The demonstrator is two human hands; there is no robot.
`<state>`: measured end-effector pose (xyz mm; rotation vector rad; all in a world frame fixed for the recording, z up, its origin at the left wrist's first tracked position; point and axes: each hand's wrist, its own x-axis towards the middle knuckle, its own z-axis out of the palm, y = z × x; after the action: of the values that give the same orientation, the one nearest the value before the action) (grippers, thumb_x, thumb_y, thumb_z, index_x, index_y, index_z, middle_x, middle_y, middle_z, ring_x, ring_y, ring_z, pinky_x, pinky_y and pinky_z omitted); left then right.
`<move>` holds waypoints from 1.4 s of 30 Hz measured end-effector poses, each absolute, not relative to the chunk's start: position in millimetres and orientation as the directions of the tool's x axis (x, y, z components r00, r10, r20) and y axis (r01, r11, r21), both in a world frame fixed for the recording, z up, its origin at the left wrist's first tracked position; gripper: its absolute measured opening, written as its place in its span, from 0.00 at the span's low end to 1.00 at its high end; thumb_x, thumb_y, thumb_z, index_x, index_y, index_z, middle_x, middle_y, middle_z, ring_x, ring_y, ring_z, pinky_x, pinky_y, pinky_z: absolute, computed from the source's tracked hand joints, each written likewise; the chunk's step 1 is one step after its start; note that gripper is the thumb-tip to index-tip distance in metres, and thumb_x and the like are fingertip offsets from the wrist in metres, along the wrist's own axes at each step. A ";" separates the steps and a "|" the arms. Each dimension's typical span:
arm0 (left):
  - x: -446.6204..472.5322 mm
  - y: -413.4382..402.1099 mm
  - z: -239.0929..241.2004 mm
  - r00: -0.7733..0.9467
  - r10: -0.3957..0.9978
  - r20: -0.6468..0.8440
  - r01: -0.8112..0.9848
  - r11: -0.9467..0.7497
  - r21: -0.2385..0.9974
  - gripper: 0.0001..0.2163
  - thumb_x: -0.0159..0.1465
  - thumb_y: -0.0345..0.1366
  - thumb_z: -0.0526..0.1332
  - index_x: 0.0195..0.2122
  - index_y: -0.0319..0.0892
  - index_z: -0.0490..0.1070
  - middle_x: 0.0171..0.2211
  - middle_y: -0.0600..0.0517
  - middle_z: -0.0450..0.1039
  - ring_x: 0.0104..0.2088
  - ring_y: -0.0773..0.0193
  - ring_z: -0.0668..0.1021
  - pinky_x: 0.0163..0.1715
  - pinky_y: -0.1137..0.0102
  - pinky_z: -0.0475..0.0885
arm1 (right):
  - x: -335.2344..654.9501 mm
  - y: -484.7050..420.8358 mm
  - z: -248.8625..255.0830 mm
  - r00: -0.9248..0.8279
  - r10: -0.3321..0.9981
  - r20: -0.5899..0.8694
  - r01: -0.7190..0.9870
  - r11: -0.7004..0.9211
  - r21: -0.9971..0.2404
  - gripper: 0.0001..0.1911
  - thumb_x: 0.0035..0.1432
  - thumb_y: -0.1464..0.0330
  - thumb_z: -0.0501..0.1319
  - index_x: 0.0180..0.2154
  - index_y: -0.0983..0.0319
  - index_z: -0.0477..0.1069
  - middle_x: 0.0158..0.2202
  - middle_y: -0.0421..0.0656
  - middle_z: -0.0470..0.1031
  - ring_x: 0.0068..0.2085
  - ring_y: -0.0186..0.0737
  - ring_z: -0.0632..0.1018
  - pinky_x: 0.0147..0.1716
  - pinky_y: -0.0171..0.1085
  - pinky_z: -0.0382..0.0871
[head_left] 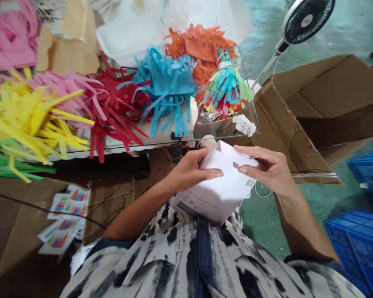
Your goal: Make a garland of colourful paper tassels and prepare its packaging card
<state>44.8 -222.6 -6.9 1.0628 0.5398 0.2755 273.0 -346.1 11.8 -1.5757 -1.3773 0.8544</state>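
Note:
A white printed card [217, 188], which looks folded or like a flat packet, is held in front of my body below the table edge. My left hand [192, 171] grips its left side, thumb lying across the face and fingers behind. My right hand [265, 167] pinches its upper right corner between thumb and fingers, near a small slot. Small printed marks and a barcode show on the card's lower part. Just beyond my hands, a multicoloured paper tassel [226, 85] and a crumpled white paper [244, 125] lie on the table's glass corner.
Bundles of yellow [34, 120], red [115, 103], blue [164, 82] and orange paper strips [202, 45] cover the table. An open cardboard box [298, 120] stands right, below a fan [307, 20]. Blue crates [357, 248] sit at far right. Printed cards [70, 203] lie lower left.

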 end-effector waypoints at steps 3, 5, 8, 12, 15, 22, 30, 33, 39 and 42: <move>43.6 -223.4 -5.7 0.852 0.428 -0.301 0.047 0.511 0.858 0.25 0.52 0.41 0.80 0.49 0.38 0.81 0.40 0.47 0.82 0.36 0.61 0.81 0.35 0.72 0.73 | 267.4 -347.3 7.7 0.236 0.967 0.096 0.437 -0.017 -0.899 0.19 0.58 0.61 0.76 0.52 0.47 0.84 0.52 0.42 0.85 0.45 0.45 0.85 0.39 0.41 0.81; 41.8 -224.3 -4.6 0.858 0.413 -0.305 0.055 0.516 0.855 0.25 0.52 0.41 0.80 0.49 0.37 0.80 0.40 0.46 0.83 0.36 0.60 0.81 0.34 0.72 0.73 | 264.5 -348.1 6.4 0.264 0.959 0.105 0.445 -0.024 -0.895 0.18 0.57 0.60 0.77 0.50 0.47 0.85 0.50 0.42 0.86 0.44 0.46 0.85 0.38 0.42 0.81; 39.8 -225.4 -3.5 0.861 0.406 -0.306 0.056 0.521 0.851 0.26 0.52 0.41 0.80 0.49 0.37 0.80 0.39 0.46 0.83 0.35 0.60 0.81 0.33 0.73 0.73 | 264.1 -348.8 6.6 0.248 0.966 0.078 0.440 -0.040 -0.897 0.17 0.58 0.58 0.76 0.50 0.47 0.85 0.49 0.43 0.86 0.43 0.46 0.85 0.37 0.42 0.81; 41.1 -224.4 -3.7 0.868 0.386 -0.312 0.049 0.560 0.827 0.27 0.48 0.39 0.82 0.48 0.37 0.81 0.39 0.47 0.83 0.35 0.60 0.82 0.33 0.73 0.73 | 267.7 -348.1 7.4 0.161 0.986 0.046 0.447 -0.031 -0.894 0.19 0.60 0.58 0.75 0.54 0.46 0.83 0.50 0.42 0.86 0.43 0.45 0.84 0.33 0.40 0.79; 43.8 -223.6 -3.8 0.858 0.388 -0.336 0.067 0.564 0.823 0.26 0.48 0.40 0.82 0.47 0.38 0.81 0.39 0.47 0.84 0.34 0.60 0.82 0.33 0.72 0.73 | 269.0 -345.4 7.7 0.085 0.996 0.031 0.457 -0.012 -0.890 0.24 0.61 0.59 0.74 0.59 0.44 0.80 0.57 0.41 0.83 0.49 0.46 0.84 0.38 0.40 0.80; 49.4 -227.0 -4.4 0.785 0.504 -0.360 0.101 0.470 0.877 0.23 0.49 0.40 0.82 0.44 0.38 0.82 0.39 0.48 0.83 0.36 0.60 0.81 0.35 0.70 0.74 | 272.1 -337.7 17.2 -0.023 0.999 0.048 0.447 0.054 -0.893 0.27 0.64 0.61 0.72 0.63 0.44 0.75 0.62 0.41 0.79 0.57 0.47 0.82 0.52 0.42 0.79; 50.5 -221.0 -8.7 0.827 0.443 -0.345 0.073 0.524 0.849 0.23 0.49 0.38 0.82 0.44 0.37 0.81 0.39 0.47 0.83 0.36 0.59 0.82 0.36 0.69 0.74 | 267.9 -340.0 13.5 0.070 0.992 0.105 0.494 0.057 -0.868 0.21 0.66 0.65 0.71 0.59 0.44 0.79 0.54 0.39 0.85 0.44 0.40 0.85 0.35 0.36 0.77; 49.7 -218.9 -5.4 0.850 0.395 -0.347 0.081 0.554 0.829 0.24 0.49 0.38 0.81 0.45 0.36 0.81 0.40 0.46 0.83 0.36 0.58 0.83 0.37 0.68 0.75 | 262.3 -340.5 9.0 0.142 0.968 0.207 0.531 0.102 -0.841 0.18 0.65 0.66 0.71 0.56 0.46 0.82 0.50 0.40 0.86 0.41 0.39 0.85 0.31 0.35 0.76; 50.0 -217.2 -3.9 0.854 0.378 -0.357 0.076 0.589 0.805 0.26 0.46 0.37 0.82 0.46 0.36 0.80 0.41 0.46 0.83 0.38 0.57 0.83 0.39 0.68 0.76 | 260.5 -336.6 7.5 0.113 0.945 0.307 0.603 0.180 -0.777 0.18 0.65 0.69 0.71 0.55 0.49 0.82 0.49 0.40 0.87 0.31 0.32 0.81 0.22 0.32 0.68; 49.9 -217.0 -3.9 0.838 0.403 -0.369 0.067 0.595 0.801 0.27 0.44 0.36 0.83 0.46 0.37 0.80 0.40 0.47 0.83 0.37 0.59 0.82 0.38 0.69 0.76 | 260.1 -335.5 8.9 0.064 0.943 0.326 0.651 0.208 -0.730 0.20 0.65 0.70 0.71 0.56 0.49 0.81 0.49 0.40 0.87 0.28 0.31 0.79 0.21 0.33 0.67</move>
<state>49.9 -217.0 -3.9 0.9242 0.5624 0.2075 260.1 -335.5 8.9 -1.5198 -1.6627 0.4496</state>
